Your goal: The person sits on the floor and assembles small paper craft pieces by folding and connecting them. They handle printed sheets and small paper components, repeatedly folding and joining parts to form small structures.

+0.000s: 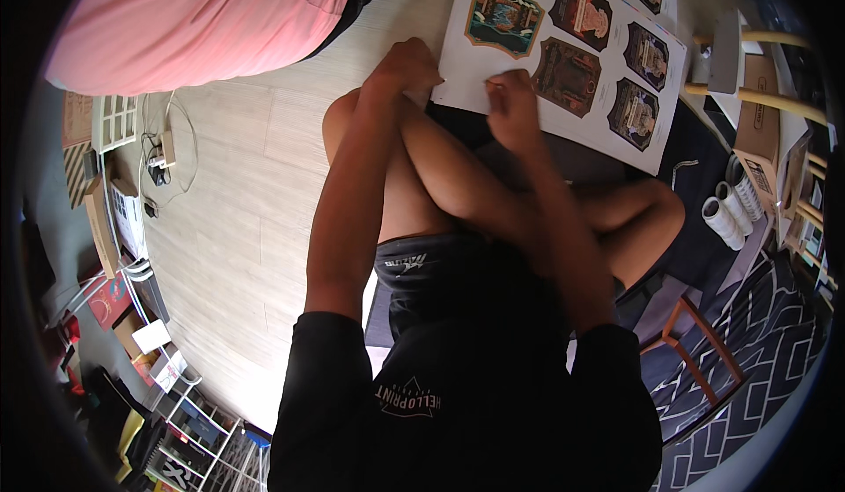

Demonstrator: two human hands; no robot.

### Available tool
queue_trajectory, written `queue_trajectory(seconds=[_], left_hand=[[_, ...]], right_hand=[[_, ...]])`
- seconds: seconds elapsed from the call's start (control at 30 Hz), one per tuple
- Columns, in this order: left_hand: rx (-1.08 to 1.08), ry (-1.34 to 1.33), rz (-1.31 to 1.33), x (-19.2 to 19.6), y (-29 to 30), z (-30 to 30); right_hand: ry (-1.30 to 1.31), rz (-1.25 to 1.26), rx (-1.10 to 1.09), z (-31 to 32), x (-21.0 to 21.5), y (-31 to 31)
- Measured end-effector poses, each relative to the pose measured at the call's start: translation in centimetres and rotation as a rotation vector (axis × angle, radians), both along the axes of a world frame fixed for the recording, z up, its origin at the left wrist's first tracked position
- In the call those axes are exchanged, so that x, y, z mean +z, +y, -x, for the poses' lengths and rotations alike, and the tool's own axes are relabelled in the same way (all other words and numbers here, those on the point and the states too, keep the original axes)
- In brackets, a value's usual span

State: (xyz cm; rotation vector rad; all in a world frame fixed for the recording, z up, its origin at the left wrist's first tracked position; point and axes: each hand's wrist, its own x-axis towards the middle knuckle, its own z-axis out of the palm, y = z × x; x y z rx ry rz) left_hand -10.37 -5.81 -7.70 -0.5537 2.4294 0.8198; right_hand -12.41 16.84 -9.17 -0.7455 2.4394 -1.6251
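Pale wood floor, seated cross-legged. Printed card sheet [563, 43] at 12 o'clock, pinched along near edge by left hand [407, 62] and right hand [510, 100] (both closed). Looks light, floppy, crease-prone; best gripped at bare margins.

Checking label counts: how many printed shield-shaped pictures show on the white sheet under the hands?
5 on the sheet: upper left, top middle, centre by the right hand, right, lower right. A second sheet behind shows more, cut off.

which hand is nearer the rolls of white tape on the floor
Right. The right hand rests on the printed sheet, on the side toward the white tape rolls; the left hand holds the sheet's far left edge.
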Motion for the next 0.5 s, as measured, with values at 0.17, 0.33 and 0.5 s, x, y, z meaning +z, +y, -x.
queue_trajectory(seconds=[0.17,0.33,0.5], left_hand=[[0.060,-0.012,-0.070,1.2,0.1,-0.8],[-0.062,-0.020,0.139,-0.7,0.0,-0.2],[-0.123,0.140,0.230,0.7,0.0,-1.3]], right_hand=[[-0.324,-0.134,0.027,2.8,3.0,12.3],[-0.440,-0.134,-0.048,4.1,7.5,21.4],[-0.429,-0.208,-0.022,6.4,9.9,28.8]])
